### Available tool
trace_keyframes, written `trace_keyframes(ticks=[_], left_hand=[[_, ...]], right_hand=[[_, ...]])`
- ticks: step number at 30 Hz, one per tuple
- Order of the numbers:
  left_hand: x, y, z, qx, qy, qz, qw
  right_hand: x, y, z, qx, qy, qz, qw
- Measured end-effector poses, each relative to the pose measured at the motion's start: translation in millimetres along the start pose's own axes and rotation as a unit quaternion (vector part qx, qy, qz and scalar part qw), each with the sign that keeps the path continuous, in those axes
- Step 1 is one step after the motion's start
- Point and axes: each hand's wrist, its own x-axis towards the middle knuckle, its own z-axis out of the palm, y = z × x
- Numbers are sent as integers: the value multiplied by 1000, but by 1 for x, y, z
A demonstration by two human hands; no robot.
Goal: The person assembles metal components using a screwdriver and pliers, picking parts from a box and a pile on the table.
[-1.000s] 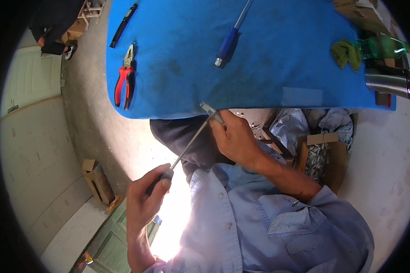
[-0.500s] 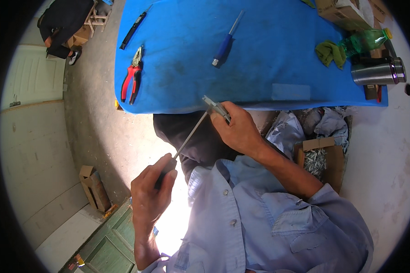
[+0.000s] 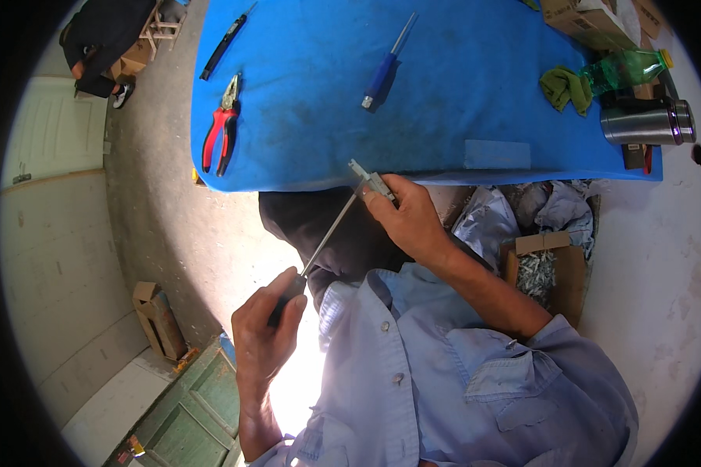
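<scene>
My left hand point(image 3: 269, 331) is closed around the dark handle of a screwdriver point(image 3: 331, 233), whose long metal shaft points up and to the right. The shaft's tip meets a small grey metal part point(image 3: 375, 182), narrow and slotted-looking, pinched in my right hand point(image 3: 413, 218). Its exact kind I cannot make out. Both hands are over my lap, just in front of the blue-covered table point(image 3: 311, 132). On the table lie red-and-black pliers point(image 3: 222, 128) at the left, a black pen-like tool point(image 3: 227, 43) beyond them, and a blue-handled screwdriver point(image 3: 382, 74) near the middle.
At the table's right are a green bottle point(image 3: 627, 70), a green cloth point(image 3: 566, 89), a steel flask point(image 3: 646, 123) and cardboard boxes point(image 3: 584, 23). Below stands an open carton of small metal pieces point(image 3: 537, 276). Another person point(image 3: 105, 43) sits at the far left.
My left hand has shifted slightly to the right with the screwdriver. The grey part in my right hand has turned a little, and its tip stays near the shaft.
</scene>
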Motion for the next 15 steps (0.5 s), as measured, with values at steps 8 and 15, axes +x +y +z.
trace_keyframes(ticks=[8, 15], left_hand=[[3, -1, 6, -64, -3, -38, 997], [10, -12, 3, -126, -60, -85, 987]], right_hand=[[4, -14, -4, 114, -75, 128, 982], [8, -3, -7, 21, -78, 67, 994]])
